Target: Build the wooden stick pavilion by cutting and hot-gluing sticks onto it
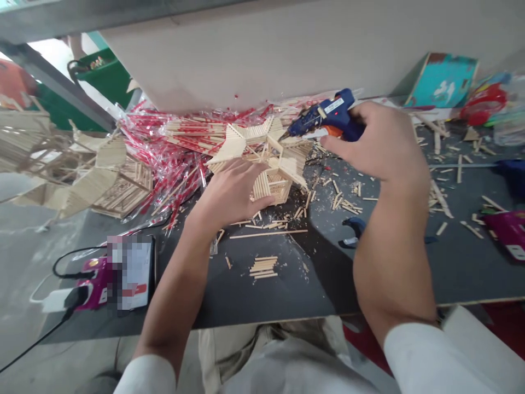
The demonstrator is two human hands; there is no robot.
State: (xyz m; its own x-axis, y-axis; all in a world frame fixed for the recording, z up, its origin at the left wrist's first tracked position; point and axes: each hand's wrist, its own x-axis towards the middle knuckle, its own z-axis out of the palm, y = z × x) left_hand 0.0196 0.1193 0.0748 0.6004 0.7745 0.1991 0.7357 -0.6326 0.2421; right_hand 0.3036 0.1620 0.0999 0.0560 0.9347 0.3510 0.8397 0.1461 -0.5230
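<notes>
Well, the right hand (381, 143) is up in the air, its fingers (346, 143) wrapped narrowly around the grip of a dark blue hot-glue gun (326, 117), whose slim nozzle tilts down and points toward the model. The pale wooden stick model (279, 186), a many-angled structure of flat craft sticks, stands near the far edge of the dark grey worktop (287, 293), against a heap of red-and-white sticks in clear plastic wrap (164, 158). The left hand (232, 191) lies over its near side, fingers spread wide and pressed flat rather than pinching, probably to keep the light structure from shifting while the gun is held close.

Loose sticks lie scattered around the model, and a small stacked bundle of pale sticks (263, 267) sits nearer the person, within easy reach. A blue clamp (353, 230) rests on the worktop just beyond the right forearm. A larger stick structure (94, 175) sits to the left, its edge overhanging the worktop. The glue gun's cable cannot be followed from this view, though a black cord (74, 262) runs near a white plug (57, 300) at the lower left.
</notes>
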